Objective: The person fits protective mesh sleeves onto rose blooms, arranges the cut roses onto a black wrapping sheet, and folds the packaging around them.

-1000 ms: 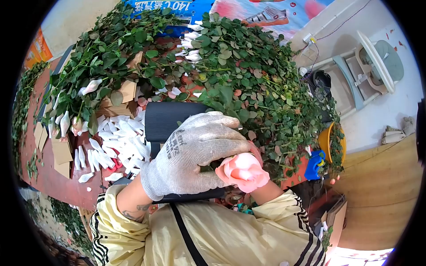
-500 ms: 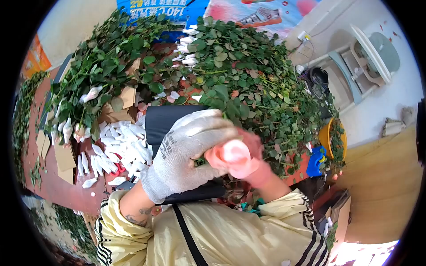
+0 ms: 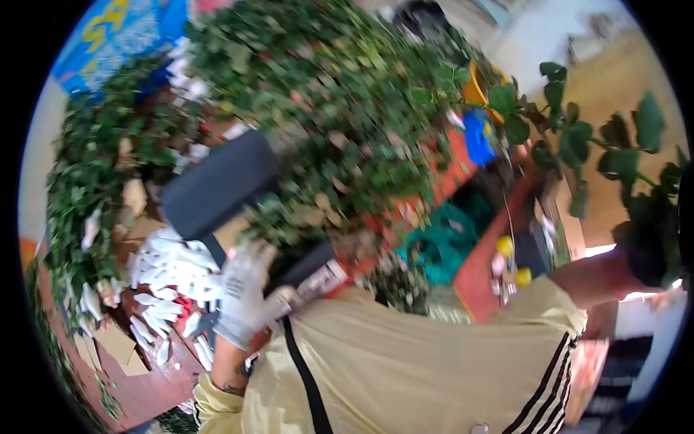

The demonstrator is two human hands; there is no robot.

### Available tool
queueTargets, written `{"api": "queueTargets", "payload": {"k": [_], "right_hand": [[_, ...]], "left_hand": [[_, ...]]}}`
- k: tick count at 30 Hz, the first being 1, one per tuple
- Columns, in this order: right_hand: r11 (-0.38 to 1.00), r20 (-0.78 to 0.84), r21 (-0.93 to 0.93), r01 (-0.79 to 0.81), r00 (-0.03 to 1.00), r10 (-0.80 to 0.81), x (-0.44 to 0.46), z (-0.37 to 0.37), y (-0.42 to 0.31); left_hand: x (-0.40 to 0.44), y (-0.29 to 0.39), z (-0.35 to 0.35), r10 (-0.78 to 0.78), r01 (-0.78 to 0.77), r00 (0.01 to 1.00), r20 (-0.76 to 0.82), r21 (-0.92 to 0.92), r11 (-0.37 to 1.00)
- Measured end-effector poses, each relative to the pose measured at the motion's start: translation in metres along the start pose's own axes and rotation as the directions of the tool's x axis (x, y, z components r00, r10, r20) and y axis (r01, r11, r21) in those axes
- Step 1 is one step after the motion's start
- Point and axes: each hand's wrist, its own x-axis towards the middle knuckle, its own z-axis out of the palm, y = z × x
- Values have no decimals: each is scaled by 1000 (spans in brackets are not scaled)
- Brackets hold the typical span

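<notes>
My left hand (image 3: 249, 289), in a whitish work glove, is blurred but open, its thumb apart from its fingers. It lies between the pile of white mesh sleeves (image 3: 173, 264) and a dark box-shaped piece with a white label (image 3: 322, 282). My right forearm (image 3: 589, 281) reaches out to the far right. Dark leaves cover the hand there, so its fingers and grip cannot be made out. Leafy stems (image 3: 578, 145) hang in the air around it. The pink rose is not visible now.
A large heap of leafy stems (image 3: 325, 94) covers the back of the red table (image 3: 155, 390). A dark ribbed block (image 3: 220, 184) stands left of centre. Further right are a blue object (image 3: 478, 137), a yellow basin (image 3: 473, 90) and teal plastic (image 3: 452, 235). Cardboard pieces (image 3: 119, 347) lie at left.
The view has swung to the right and blurred. My hands have parted: the left is down near the dark box, the right arm stretched far right. The rose has left view; leafy stems appear at right.
</notes>
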Motion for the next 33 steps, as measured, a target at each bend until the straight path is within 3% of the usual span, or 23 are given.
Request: {"api": "queueTargets", "payload": {"k": [3, 7, 10, 13, 15, 16, 18, 19, 20, 21, 23, 26, 27, 28, 29, 31, 32, 33], "right_hand": [[952, 343, -243, -189, 901, 266, -42, -50, -30], [836, 564, -434, -335, 623, 542, -74, -70, -69], [779, 628, -452, -434, 466, 624, -93, -23, -70], [740, 689, -381, -554, 364, 627, -156, 90, -16], [857, 758, -368, -361, 418, 501, -255, 164, 63], [817, 759, -496, -294, 309, 573, -303, 192, 94], [758, 789, -604, 248, 320, 524, -400, 213, 144], [768, 803, -581, 267, 340, 489, -356, 220, 134], [863, 841, -505, -17, 217, 496, -314, 215, 120], [851, 882, -418, -317, 85, 464, -267, 207, 98], [924, 951, -95, -370, 242, 194, -185, 204, 84], [928, 888, 248, -279, 447, -103, -75, 213, 78], [785, 846, 436, -440, 499, -191, -32, 216, 55], [676, 888, 424, -602, 423, -181, 9, 215, 41], [712, 706, 634, -303, 602, -373, 34, 239, 47], [863, 675, 496, -94, 667, -316, 89, 268, 32], [781, 667, 615, -109, 600, -442, 116, 307, 40], [749, 689, 632, -197, 585, -428, 139, 332, 31]], "left_hand": [[2, 3, 8, 14, -15, 1000, 16, 62, 998], [3, 3, 12, 7, -8, 1000, 16, 71, 997], [2, -3, 16, 16, -16, 1000, -11, 32, 999], [1, -4, 15, 7, -6, 1000, -23, 26, 1000], [1, -4, 15, 2, -2, 999, -42, 22, 1000], [2, -3, 13, 5, -4, 999, -52, 18, 1000], [4, 0, 7, -11, 12, 1000, -24, 41, 999], [5, 0, 6, -18, 19, 999, -28, 47, 999], [4, 0, 6, -18, 19, 1000, -18, 55, 998], [3, -2, 8, -8, 10, 1000, -30, 73, 997], [3, -2, 10, -12, 15, 999, -38, 88, 996], [7, 2, 6, -55, 56, 998, -12, 100, 993], [7, 2, 6, -59, 59, 998, -10, 86, 995], [8, 3, 4, -53, 53, 999, -11, 87, 995], [8, 4, 4, -54, 56, 998, -24, 86, 995], [11, 7, 2, -73, 74, 997, -14, 101, 992], [12, 6, 2, -54, 57, 998, -27, 108, 993], [14, 6, 1, -63, 65, 998, -21, 106, 992]]}}
